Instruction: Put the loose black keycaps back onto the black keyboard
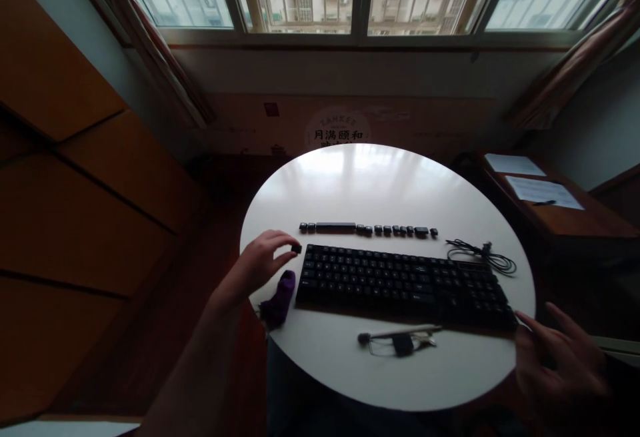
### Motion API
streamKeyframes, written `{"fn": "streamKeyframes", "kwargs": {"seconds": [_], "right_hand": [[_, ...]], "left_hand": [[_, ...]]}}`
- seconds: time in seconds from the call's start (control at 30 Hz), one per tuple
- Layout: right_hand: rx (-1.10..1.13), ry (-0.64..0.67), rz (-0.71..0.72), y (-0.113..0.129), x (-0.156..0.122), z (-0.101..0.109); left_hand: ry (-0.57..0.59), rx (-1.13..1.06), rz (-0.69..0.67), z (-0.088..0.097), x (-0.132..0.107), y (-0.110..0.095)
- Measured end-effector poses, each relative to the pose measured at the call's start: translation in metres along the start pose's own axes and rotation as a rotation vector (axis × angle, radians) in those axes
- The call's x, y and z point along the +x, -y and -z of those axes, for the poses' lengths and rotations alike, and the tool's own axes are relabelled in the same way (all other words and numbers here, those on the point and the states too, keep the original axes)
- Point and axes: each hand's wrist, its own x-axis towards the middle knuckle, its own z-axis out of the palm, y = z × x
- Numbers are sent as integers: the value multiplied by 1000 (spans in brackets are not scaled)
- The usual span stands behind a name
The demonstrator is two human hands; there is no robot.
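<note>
A black keyboard (400, 284) lies across the round white table (380, 184). Behind it, a row of loose black keycaps (367, 228) is lined up, with a long bar-shaped cap among them. My left hand (260, 265) hovers at the keyboard's left end and pinches a small black keycap (297, 248) between thumb and fingers. My right hand (560, 364) hangs off the table's right edge, fingers spread, holding nothing. A purple cloth (280, 298) lies under my left hand. In front of the keyboard lie a thin brush and a wire keycap puller (397, 340).
The keyboard's coiled black cable (483, 254) lies at the right rear of the table. A wooden side table (545, 204) with papers stands to the right. A window runs along the far wall, and wooden panels fill the left side.
</note>
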Motion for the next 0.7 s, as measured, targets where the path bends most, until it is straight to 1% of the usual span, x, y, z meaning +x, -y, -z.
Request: {"fn": "streamKeyframes", "kwargs": {"seconds": [0.03, 0.1, 0.2, 0.27, 0.37, 0.47, 0.53, 0.57, 0.63, 0.7], "right_hand": [[-3, -31, 9, 5, 3, 0], [-1, -71, 42, 15, 10, -1], [26, -54, 69, 27, 17, -2], [39, -50, 74, 31, 20, -3], [65, -41, 100, 36, 28, -6], [170, 13, 229, 49, 52, -12], [274, 88, 344, 69, 78, -17], [320, 120, 391, 83, 92, -21], [416, 211, 512, 118, 121, -32], [493, 347, 626, 158, 146, -51]], "left_hand": [[-27, -45, -70, -5, -15, -10], [-111, -71, -152, -19, -42, -27], [-229, -12, -207, -40, -66, -37], [-276, 48, -234, -48, -72, -36], [-298, 130, -270, -52, -76, -33], [-283, 180, -275, -53, -78, -33], [-285, 203, -277, -55, -80, -34], [-291, 211, -283, -55, -80, -34], [-311, 224, -302, -57, -81, -34], [-325, 233, -320, -58, -82, -34]]}}
